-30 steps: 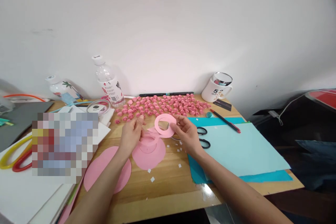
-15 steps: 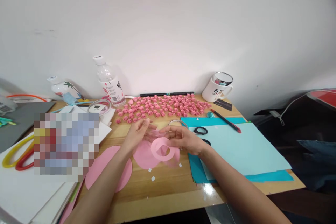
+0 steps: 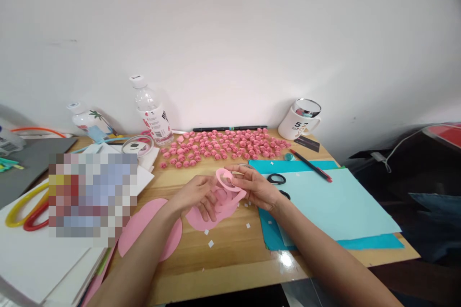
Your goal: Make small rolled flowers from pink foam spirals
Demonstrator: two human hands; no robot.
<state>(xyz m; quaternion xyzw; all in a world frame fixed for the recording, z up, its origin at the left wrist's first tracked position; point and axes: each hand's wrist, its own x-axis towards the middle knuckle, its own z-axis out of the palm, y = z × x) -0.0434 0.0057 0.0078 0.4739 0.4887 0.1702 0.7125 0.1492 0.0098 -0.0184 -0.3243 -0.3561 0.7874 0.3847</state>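
Note:
A pink paper spiral [image 3: 226,183] hangs between both hands above a pink paper disc [image 3: 201,218] on the wooden desk [image 3: 230,259]. My right hand [image 3: 254,187] pinches the spiral's top loop between thumb and fingers. My left hand [image 3: 198,194] curls its fingers down onto the spiral's lower coils beside the disc. Behind the hands lie several small pink paper roses [image 3: 223,146] in rows.
A larger pink disc [image 3: 144,228] lies at the left. Black scissors [image 3: 279,180] rest on light blue paper [image 3: 331,206] at the right. Two water bottles [image 3: 151,112], a tape roll [image 3: 139,146], a white mug [image 3: 300,122], a red pen [image 3: 311,165] and white paper scraps surround the area.
The right hand dropped with the spiral toward the desk, then lifted its top loop again. The left hand turned its fingers downward onto the lower coils.

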